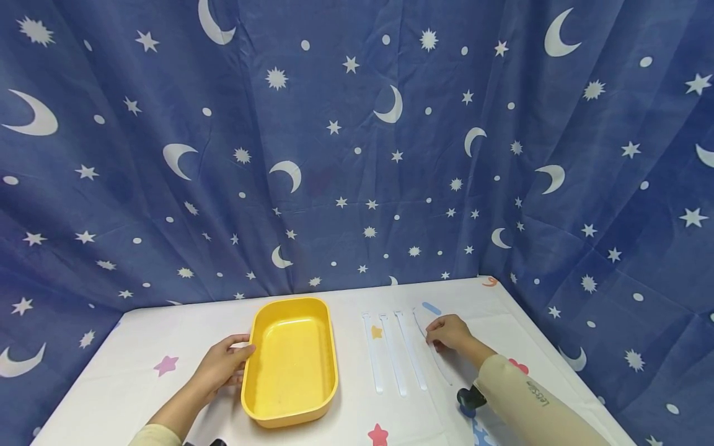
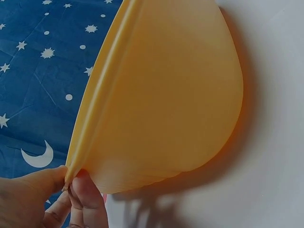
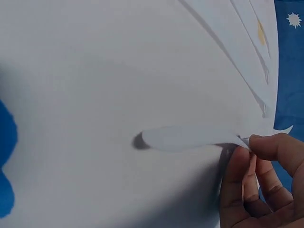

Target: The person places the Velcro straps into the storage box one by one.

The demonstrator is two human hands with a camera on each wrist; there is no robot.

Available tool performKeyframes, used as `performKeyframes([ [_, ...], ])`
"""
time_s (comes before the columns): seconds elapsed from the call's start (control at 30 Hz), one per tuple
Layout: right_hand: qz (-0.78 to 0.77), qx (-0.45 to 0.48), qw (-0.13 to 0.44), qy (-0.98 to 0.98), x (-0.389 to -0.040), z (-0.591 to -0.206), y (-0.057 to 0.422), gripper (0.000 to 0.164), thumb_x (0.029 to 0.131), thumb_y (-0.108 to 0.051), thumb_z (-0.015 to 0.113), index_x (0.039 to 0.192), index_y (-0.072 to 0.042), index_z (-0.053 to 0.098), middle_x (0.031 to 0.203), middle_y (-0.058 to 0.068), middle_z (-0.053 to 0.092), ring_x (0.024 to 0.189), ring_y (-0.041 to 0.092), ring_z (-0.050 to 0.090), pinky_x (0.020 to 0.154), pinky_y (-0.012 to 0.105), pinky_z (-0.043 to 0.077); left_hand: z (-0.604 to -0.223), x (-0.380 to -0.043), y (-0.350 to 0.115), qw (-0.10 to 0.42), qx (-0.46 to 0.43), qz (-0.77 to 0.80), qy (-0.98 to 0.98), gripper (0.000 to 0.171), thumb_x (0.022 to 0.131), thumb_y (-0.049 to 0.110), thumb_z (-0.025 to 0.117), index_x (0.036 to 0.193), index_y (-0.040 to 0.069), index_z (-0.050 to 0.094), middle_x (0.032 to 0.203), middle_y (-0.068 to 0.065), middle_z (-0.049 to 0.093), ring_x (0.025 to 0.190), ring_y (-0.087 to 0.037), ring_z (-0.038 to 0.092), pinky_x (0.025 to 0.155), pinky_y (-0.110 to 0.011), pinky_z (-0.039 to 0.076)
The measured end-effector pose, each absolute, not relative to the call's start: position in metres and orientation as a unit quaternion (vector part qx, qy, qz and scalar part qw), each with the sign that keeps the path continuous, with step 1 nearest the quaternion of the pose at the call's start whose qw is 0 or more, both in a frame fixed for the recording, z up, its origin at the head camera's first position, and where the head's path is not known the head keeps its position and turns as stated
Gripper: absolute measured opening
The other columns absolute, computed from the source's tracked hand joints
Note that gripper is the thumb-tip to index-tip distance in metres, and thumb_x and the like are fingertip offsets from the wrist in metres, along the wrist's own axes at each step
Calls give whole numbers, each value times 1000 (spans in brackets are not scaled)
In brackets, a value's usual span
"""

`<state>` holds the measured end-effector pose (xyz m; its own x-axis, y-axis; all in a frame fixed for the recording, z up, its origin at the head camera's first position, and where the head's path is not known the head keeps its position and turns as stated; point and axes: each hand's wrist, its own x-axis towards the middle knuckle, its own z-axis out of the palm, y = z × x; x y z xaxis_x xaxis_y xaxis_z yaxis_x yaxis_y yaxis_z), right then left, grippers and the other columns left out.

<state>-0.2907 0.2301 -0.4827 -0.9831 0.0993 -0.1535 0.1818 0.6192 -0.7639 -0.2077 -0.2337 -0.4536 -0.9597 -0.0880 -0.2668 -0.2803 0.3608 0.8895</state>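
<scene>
I count 4 pale strips: 3 flat (image 1: 393, 354) on the white tabletop (image 1: 186, 328), right of 1 yellow tray (image 1: 290, 371). I've got strip 4 (image 3: 185, 137), just beside them, pinched in the right hand (image 1: 450, 332). Left hand (image 1: 219, 368) grips the tray's left rim.

Counted on one white printed cloth (image 1: 123, 384): one yellow, rounded-rectangular plastic tray (image 1: 290, 371); four long, narrow, whitish flat strips (image 1: 393, 356), three on the cloth plus one in the right hand (image 1: 450, 332). Counted besides: two bare hands, left hand (image 1: 222, 365) included; two cream sleeves (image 1: 535, 396); one pink printed star (image 1: 166, 365), one yellow, one red; one dark-blue fabric backdrop (image 1: 357, 173).
</scene>
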Motion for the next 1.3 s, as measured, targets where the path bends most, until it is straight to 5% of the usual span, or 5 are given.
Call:
performKeyframes([
  [0.47, -554, 119, 159, 809, -287, -473, 227, 29, 83, 1, 70, 109, 10, 62, 73, 4, 62, 57, 9, 58, 55, 19, 56, -454, -209, -236, 105, -118, 572, 805, 52, 100, 28, 57, 143, 3, 43, 106, -16, 62, 77, -15, 65, 59, -27, 59],
  [1.3, -619, 121, 185, 754, -292, -453, 226, 45, 84, 0, 69, 125, 8, 53, 82, 5, 63, 68, 12, 64, 62, 22, 60, -458, -210, -242, 126, -138, 621, 761, 55, 97, 24, 59, 146, 8, 39, 97, -7, 65, 73, -12, 65, 62, -28, 61],
])
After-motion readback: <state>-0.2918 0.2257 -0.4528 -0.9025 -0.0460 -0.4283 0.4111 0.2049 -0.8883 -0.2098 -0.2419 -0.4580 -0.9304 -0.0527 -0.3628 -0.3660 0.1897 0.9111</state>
